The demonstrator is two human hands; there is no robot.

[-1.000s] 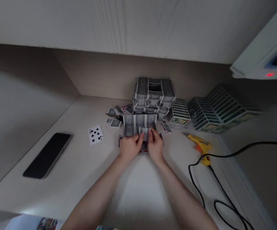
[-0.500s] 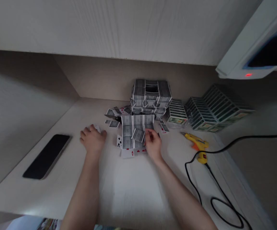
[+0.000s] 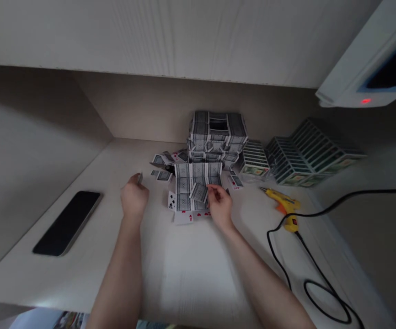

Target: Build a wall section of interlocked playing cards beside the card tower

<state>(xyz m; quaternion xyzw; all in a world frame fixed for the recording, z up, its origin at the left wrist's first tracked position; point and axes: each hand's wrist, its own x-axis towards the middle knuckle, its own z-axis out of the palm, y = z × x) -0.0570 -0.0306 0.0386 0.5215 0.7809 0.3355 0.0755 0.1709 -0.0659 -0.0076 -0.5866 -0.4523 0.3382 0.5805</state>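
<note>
My left hand (image 3: 134, 197) is raised above the table and pinches a playing card (image 3: 140, 178), seen nearly edge-on. My right hand (image 3: 219, 204) sits at the front of a low structure of grey-backed playing cards (image 3: 194, 177), its fingertips by a tilted card (image 3: 198, 193). Whether those fingers grip that card is hidden. A face-up ace (image 3: 184, 218) lies at the structure's foot, and a spade card (image 3: 172, 201) leans at its left side. Behind stands a tall multi-level card tower (image 3: 217, 132). Loose cards (image 3: 162, 173) lie to its left.
A black smartphone (image 3: 66, 222) lies at left on the pale tabletop (image 3: 191, 269). At right are a yellow glue gun (image 3: 283, 204), its black cord (image 3: 287, 249), and rows of green-edged card packs (image 3: 307, 155). A white device (image 3: 366, 77) overhangs at upper right.
My left hand has moved left from the card structure, and the spade card once lying there is gone from the table, with a card now raised in that hand. My right hand stays near the structure.
</note>
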